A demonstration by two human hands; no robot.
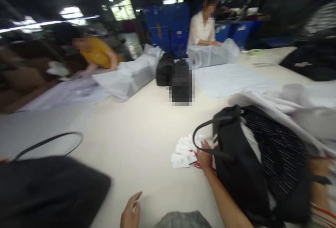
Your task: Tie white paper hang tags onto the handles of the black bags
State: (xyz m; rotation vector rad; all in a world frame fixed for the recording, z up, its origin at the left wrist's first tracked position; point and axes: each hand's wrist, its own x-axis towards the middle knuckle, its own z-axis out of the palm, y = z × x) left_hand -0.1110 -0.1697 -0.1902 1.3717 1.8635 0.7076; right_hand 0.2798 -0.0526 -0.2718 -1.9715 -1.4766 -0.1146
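My left hand (pixel 131 209) is raised over the near edge of the white table, thumb and fingers apart, with nothing in it. My right hand (pixel 204 156) reaches forward onto red strings at the side of a fanned pile of white paper tags (pixel 181 158). Its fingers are stretched out, though blur hides exactly what they touch. Close by on the right stands a black bag (pixel 231 161), its striped lining showing through the gaping top. One strap of this bag loops over the tags next to my right hand.
Another black bag (pixel 49 189) lies at left, with part of someone's hand (pixel 4 159) by it. At right is another person's wrist (pixel 321 179) with a dark band. Across the table (pixel 147 116), co-workers handle plastic-wrapped bags (pixel 136 75); black bags (pixel 165 68) stand between them.
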